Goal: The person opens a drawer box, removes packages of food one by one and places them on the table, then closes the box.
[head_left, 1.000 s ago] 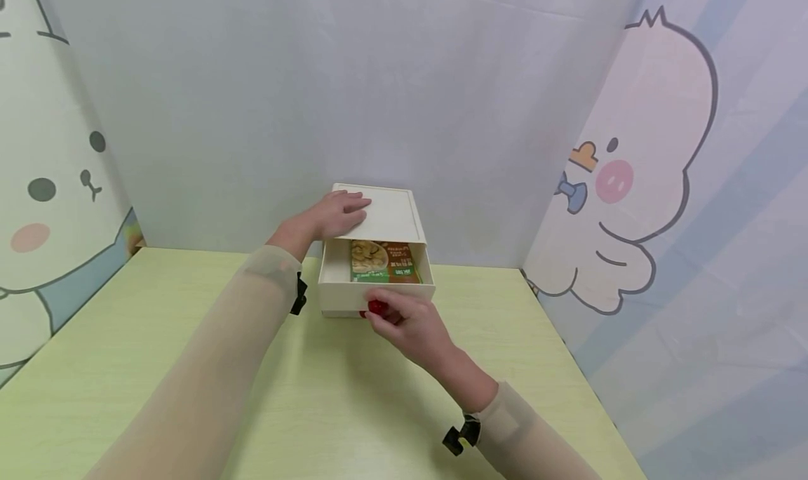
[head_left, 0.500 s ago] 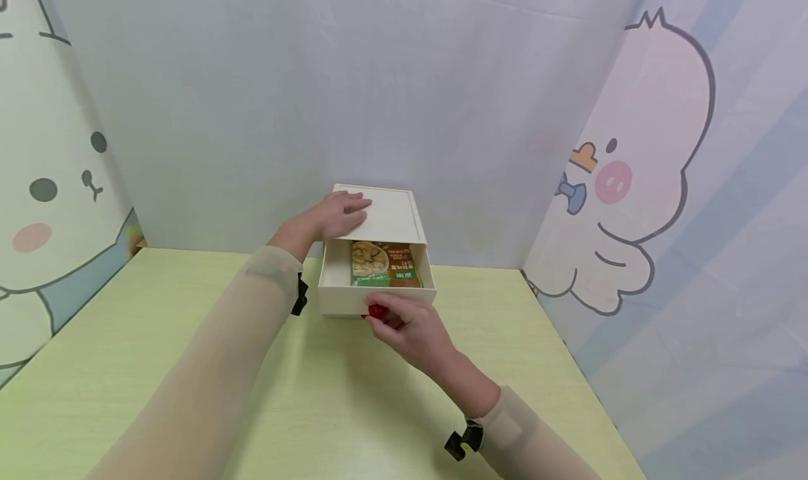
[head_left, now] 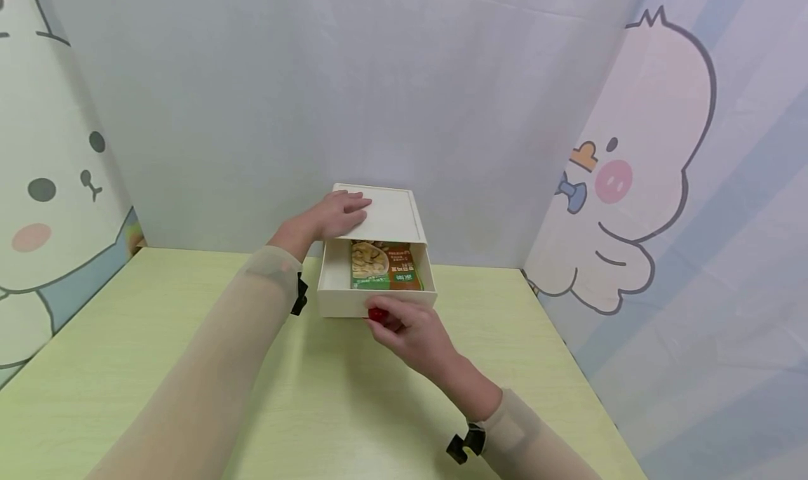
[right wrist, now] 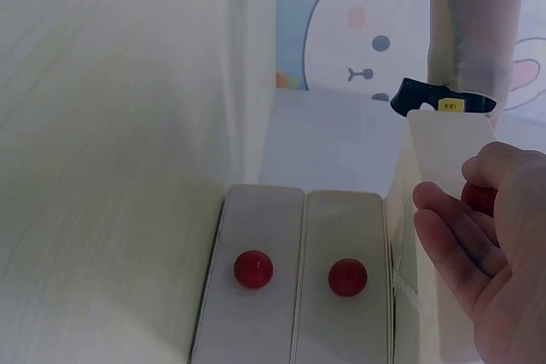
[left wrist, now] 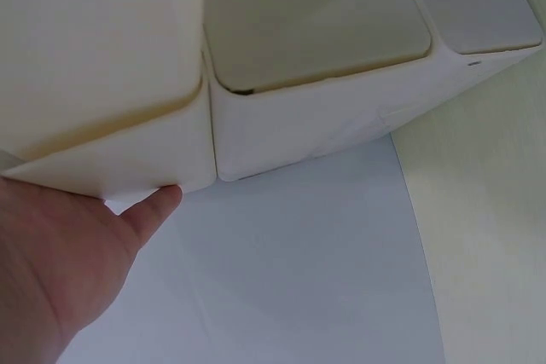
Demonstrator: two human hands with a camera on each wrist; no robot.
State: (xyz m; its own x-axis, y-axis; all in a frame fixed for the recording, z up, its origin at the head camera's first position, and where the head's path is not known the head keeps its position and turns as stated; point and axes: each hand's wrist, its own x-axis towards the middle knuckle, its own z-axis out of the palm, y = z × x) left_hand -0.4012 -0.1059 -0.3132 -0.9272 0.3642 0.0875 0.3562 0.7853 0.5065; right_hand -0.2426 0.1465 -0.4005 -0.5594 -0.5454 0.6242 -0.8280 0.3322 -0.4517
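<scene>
A white drawer cabinet (head_left: pixel 393 210) stands against the back curtain, its top drawer (head_left: pixel 341 302) pulled out. My right hand (head_left: pixel 413 329) pinches the red knob (head_left: pixel 377 314) on that drawer's front, between thumb and fingers. On the left of the cabinet's top lies my left hand (head_left: pixel 333 215), fingers extended; its thumb (left wrist: pixel 158 212) shows in the left wrist view. Inside the drawer lies a flat food packet (head_left: pixel 386 266) in green and brown, with a bowl of food printed on it. The cabinet's roof hides the packet's far end.
Below, two closed drawers show in the right wrist view, one with a red knob (right wrist: pixel 348 277), the other with another red knob (right wrist: pixel 253 269). The pale yellow-green table (head_left: pixel 353 410) extends in front. A curtain (head_left: pixel 252 115) with cartoon animals closes off the back and sides.
The top drawer has slid a little toward me, with my right hand on its knob. More of the packet shows. My left hand has stayed on the cabinet top.
</scene>
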